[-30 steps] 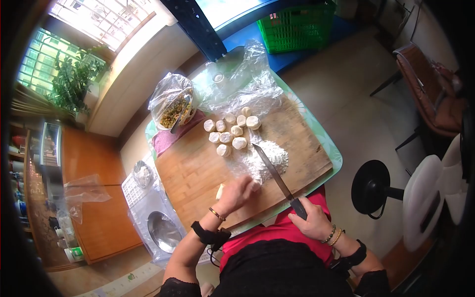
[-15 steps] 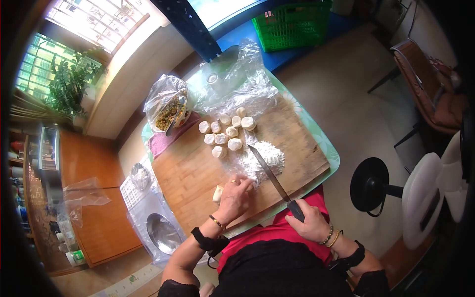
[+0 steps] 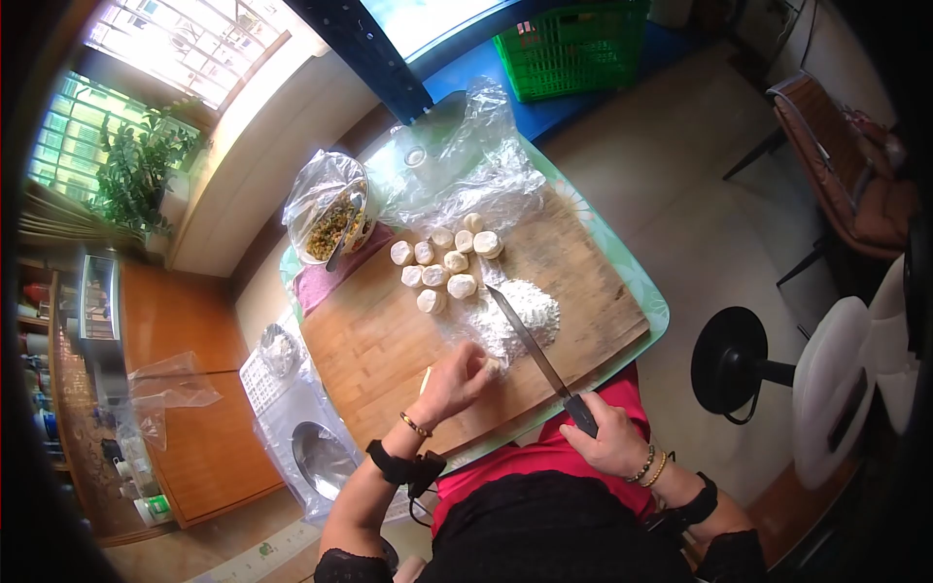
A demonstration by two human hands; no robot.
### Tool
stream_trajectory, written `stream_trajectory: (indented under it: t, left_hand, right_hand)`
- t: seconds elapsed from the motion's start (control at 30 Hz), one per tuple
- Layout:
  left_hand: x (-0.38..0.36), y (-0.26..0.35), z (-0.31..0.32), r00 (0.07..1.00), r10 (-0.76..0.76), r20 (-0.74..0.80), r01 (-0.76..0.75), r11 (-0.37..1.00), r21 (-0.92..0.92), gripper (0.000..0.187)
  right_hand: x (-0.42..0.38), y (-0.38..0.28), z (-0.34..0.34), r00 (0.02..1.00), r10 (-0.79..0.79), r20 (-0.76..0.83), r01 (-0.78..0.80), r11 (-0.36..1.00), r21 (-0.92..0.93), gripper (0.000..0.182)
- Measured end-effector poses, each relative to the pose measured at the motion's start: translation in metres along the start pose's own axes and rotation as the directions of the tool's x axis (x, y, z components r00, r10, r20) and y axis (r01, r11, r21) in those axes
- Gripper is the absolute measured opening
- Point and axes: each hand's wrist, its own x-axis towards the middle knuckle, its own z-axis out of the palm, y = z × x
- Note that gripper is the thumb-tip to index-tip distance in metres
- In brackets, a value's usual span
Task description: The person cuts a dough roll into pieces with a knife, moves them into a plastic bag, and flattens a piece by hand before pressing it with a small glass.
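My right hand (image 3: 607,437) is wrapped around the black handle of a long knife (image 3: 533,345), whose blade slants over a cutting board (image 3: 364,360) with its tip by the flour. My left hand (image 3: 455,381) is closed low over the board, fingers curled at a pale piece of dough (image 3: 494,366) beside the flour pile (image 3: 520,316). The fingers hide most of that piece. Just left of this hand, the edge of another dough piece (image 3: 426,379) shows. Several floured dough pieces (image 3: 433,274) sit grouped beyond the flour.
A bowl of chopped filling (image 3: 335,225) with a spoon, partly under plastic, stands at the board's far left on a pink cloth (image 3: 326,284). Crumpled clear plastic (image 3: 476,185) lies behind the board. A plastic-covered stand (image 3: 282,413) is at left; a white stool (image 3: 826,394) at right.
My left hand has shifted and turned slightly, now covering most of the dough piece on its left. The right hand and knife have stayed in place.
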Motion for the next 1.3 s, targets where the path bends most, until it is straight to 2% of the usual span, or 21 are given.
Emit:
stream_trajectory:
  t: [0.1, 0.13, 0.17, 0.23, 0.27, 0.37, 0.43, 0.5, 0.57, 0.63, 0.77, 0.83, 0.97, 1.03, 1.07, 1.13, 1.17, 1.23, 1.3]
  left_hand:
    - [0.019, -0.007, -0.018, 0.994, 0.081, 0.076, -0.080, 0.997, -0.021, 0.022]
    - [0.022, -0.002, -0.025, 0.996, 0.079, 0.047, -0.087, 0.975, 0.203, 0.021]
    - [0.023, -0.005, -0.027, 0.996, 0.081, 0.049, -0.089, 0.975, 0.202, 0.021]
    - [0.026, -0.013, -0.029, 0.960, 0.187, -0.208, -0.083, 0.901, 0.427, 0.020]
    - [0.026, -0.011, -0.029, 0.954, 0.124, -0.272, -0.009, 0.921, 0.390, 0.019]
    - [0.013, 0.000, -0.022, 0.934, 0.125, -0.335, 0.016, 0.921, 0.388, 0.016]
    - [0.002, 0.001, -0.007, 0.950, 0.093, -0.298, 0.038, 0.913, 0.406, 0.015]
    - [-0.005, 0.003, 0.005, 0.922, 0.308, -0.232, -0.185, 0.882, 0.434, 0.015]
    - [-0.005, 0.000, 0.009, 0.912, 0.364, -0.188, -0.242, 0.848, 0.472, 0.021]
    - [-0.001, 0.004, 0.011, 0.853, 0.440, -0.280, -0.320, 0.866, 0.384, 0.027]
    - [0.000, 0.012, 0.007, 0.862, 0.394, -0.318, -0.239, 0.870, 0.431, 0.032]
    - [0.004, 0.002, 0.008, 0.943, 0.277, -0.185, -0.173, 0.882, 0.438, 0.029]
    - [0.004, 0.013, 0.004, 0.966, 0.232, -0.110, -0.183, 0.922, 0.340, 0.023]
    - [0.006, 0.022, 0.002, 0.970, 0.199, -0.139, -0.189, 0.979, 0.077, 0.016]
    - [0.011, 0.010, 0.001, 0.970, 0.197, -0.140, -0.188, 0.979, 0.079, 0.016]
    - [0.025, -0.024, 0.000, 0.892, 0.336, -0.301, -0.312, 0.942, 0.126, 0.014]
    - [0.023, -0.023, -0.002, 0.893, 0.337, -0.298, -0.313, 0.942, 0.124, 0.014]
    - [0.021, -0.017, -0.008, 0.902, 0.172, -0.396, -0.137, 0.984, 0.115, 0.015]
    - [0.017, -0.007, -0.009, 0.909, 0.135, -0.394, -0.094, 0.988, 0.122, 0.014]
  right_hand:
    - [-0.001, -0.003, -0.002, 1.000, 0.005, -0.001, -0.005, 1.000, -0.005, 0.035]
    - [-0.001, -0.004, -0.003, 1.000, 0.017, 0.008, -0.017, 1.000, -0.020, 0.035]
    - [-0.001, -0.004, -0.004, 1.000, 0.019, 0.006, -0.019, 1.000, -0.021, 0.035]
    - [-0.002, -0.004, -0.003, 1.000, 0.010, -0.011, -0.010, 1.000, -0.006, 0.034]
    - [-0.001, -0.004, -0.003, 1.000, 0.008, -0.010, -0.008, 1.000, -0.005, 0.034]
    - [-0.001, 0.000, -0.002, 1.000, 0.007, -0.016, -0.008, 1.000, -0.004, 0.035]
    - [0.000, 0.004, 0.001, 0.999, -0.020, -0.046, 0.021, 1.000, 0.022, 0.034]
    - [0.001, -0.002, -0.001, 1.000, 0.004, -0.015, -0.004, 1.000, 0.007, 0.034]
    - [0.001, -0.004, -0.002, 0.999, 0.033, 0.010, -0.032, 0.999, -0.011, 0.034]
    - [0.002, -0.003, 0.000, 1.000, 0.002, 0.001, -0.002, 1.000, -0.005, 0.034]
    - [0.001, -0.004, 0.000, 1.000, 0.006, -0.007, -0.006, 1.000, 0.001, 0.034]
    - [-0.001, -0.004, -0.001, 1.000, 0.024, -0.002, -0.024, 1.000, -0.004, 0.034]
    - [-0.003, -0.003, -0.001, 1.000, 0.022, -0.009, -0.022, 1.000, 0.004, 0.034]
    - [-0.002, -0.003, 0.000, 1.000, 0.011, -0.015, -0.010, 0.999, 0.045, 0.034]
    - [-0.001, -0.004, 0.000, 1.000, 0.010, -0.013, -0.009, 0.999, 0.047, 0.034]
    - [0.000, -0.006, -0.002, 1.000, 0.020, -0.012, -0.020, 1.000, 0.024, 0.033]
    - [-0.001, -0.006, -0.002, 1.000, 0.023, -0.014, -0.023, 0.999, 0.024, 0.033]
    - [0.000, -0.006, -0.002, 1.000, 0.017, -0.020, -0.016, 1.000, 0.020, 0.033]
    - [0.000, -0.005, -0.001, 0.999, 0.025, -0.020, -0.025, 0.999, 0.034, 0.033]
